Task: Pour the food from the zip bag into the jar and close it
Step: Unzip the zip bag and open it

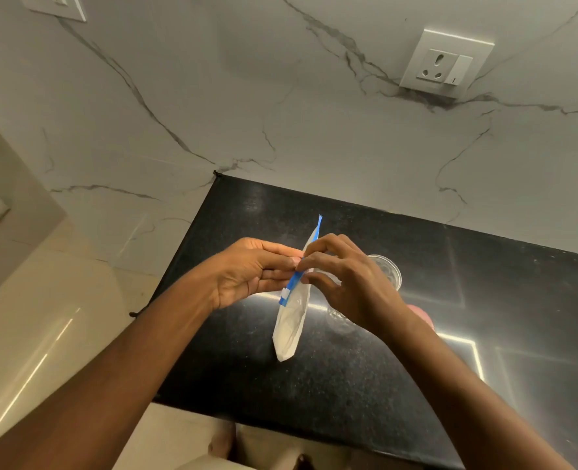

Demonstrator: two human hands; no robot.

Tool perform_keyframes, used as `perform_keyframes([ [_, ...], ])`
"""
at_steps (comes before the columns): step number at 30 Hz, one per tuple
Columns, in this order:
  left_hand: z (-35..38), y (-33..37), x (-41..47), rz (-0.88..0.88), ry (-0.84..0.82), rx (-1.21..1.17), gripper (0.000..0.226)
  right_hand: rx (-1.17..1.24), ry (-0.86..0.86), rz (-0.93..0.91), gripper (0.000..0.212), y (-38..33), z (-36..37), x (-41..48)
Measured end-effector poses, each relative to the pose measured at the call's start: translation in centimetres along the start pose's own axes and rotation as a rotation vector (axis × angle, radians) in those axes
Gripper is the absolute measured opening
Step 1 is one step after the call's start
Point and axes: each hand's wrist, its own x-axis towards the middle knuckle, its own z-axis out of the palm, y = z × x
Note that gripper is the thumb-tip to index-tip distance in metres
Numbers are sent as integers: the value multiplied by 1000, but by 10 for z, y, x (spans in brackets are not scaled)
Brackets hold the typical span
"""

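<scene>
We hold the zip bag above the counter.
Our left hand and right hand pinch its blue strip.

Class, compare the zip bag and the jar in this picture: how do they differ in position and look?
The zip bag is held up above the black counter by the left hand and right hand; the jar stands on the counter. The bag is flat with a blue zip strip; the jar is round, mostly hidden behind the right hand. Both are see-through.
</scene>
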Motion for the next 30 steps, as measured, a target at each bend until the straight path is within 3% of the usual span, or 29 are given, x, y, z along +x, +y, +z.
perform_keyframes([
  [2,-1,1,-1,-7,1,-23,11,93,35,58,29,1,3,-1],
  [6,2,0,0,31,55,34,7,539,142,388,41,7,1,-2],
  [8,4,1,-1,80,74,209,5,441,91,400,54,15,1,2],
  [10,6,5,-2,192,67,475,14,191,-100,313,68,24,-1,14],
  [13,8,17,-7,334,55,795,19,74,-350,235,47,36,-15,38],
  [16,3,29,-10,412,163,992,16,275,-464,241,23,47,-35,47],
  [19,-7,36,-8,514,242,1055,18,401,-427,281,18,44,-42,38],
  [22,-9,35,-4,613,316,1132,18,455,-228,355,16,30,-30,22],
  [25,-5,23,-2,773,491,1083,17,507,1,459,14,15,-16,10],
  [27,0,8,-6,819,594,871,19,468,94,482,15,8,-7,4],
  [30,11,-14,-11,516,548,399,25,392,163,462,23,-3,0,-3],
])
